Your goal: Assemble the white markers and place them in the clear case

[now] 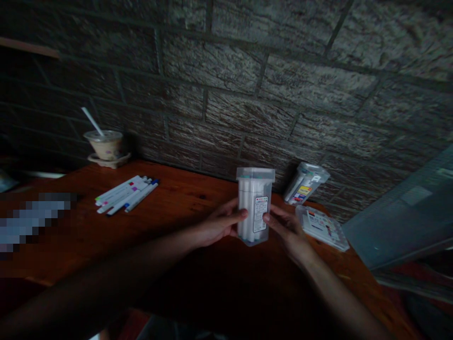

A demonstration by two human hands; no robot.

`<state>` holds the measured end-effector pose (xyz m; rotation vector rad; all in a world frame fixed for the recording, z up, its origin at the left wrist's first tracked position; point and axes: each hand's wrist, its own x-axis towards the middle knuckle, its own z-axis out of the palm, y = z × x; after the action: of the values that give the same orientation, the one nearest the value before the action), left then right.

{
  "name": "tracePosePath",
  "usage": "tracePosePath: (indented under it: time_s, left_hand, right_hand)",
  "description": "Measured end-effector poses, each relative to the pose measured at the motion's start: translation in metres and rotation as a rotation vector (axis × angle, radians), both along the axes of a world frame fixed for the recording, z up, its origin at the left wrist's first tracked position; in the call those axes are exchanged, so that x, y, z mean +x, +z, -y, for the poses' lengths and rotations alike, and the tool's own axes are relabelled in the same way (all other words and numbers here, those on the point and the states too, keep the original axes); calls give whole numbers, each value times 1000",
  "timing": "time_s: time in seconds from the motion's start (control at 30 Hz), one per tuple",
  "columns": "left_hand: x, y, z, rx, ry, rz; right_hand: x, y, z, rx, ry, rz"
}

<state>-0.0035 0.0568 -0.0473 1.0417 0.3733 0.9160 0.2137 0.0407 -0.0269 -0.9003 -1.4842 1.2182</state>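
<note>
A clear plastic marker case [254,204] full of white markers stands upright near the middle of a reddish wooden table [184,208]. My left hand [217,225] presses its fingers against the case's left side. My right hand [288,231] grips the case's right side, thumb on the labelled front. Both hands hold the case between them.
Several loose white markers [125,193] lie on the table at the left. A cup with a spoon [105,144] sits on a saucer at the back left. Another marker case [305,183] leans on the brick wall, a flat case [322,226] lies beside it, and a grey panel [403,212] stands at right.
</note>
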Motion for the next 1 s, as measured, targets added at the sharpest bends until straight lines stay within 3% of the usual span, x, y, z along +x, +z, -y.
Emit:
tracePosePath:
  time_s: [0.27,0.53,0.67,1.0]
  left_hand:
    - [0,-5,-1,71,81,-132]
    - [3,4,10,127,138,-201]
    - [5,3,10,128,186,-210]
    - [0,-1,4,146,132,-220]
  right_hand:
    - [0,2,-1,47,37,62]
    - [-5,-6,2,99,189,96]
    - [-6,-8,3,51,176,115]
    - [-7,-4,2,63,134,99]
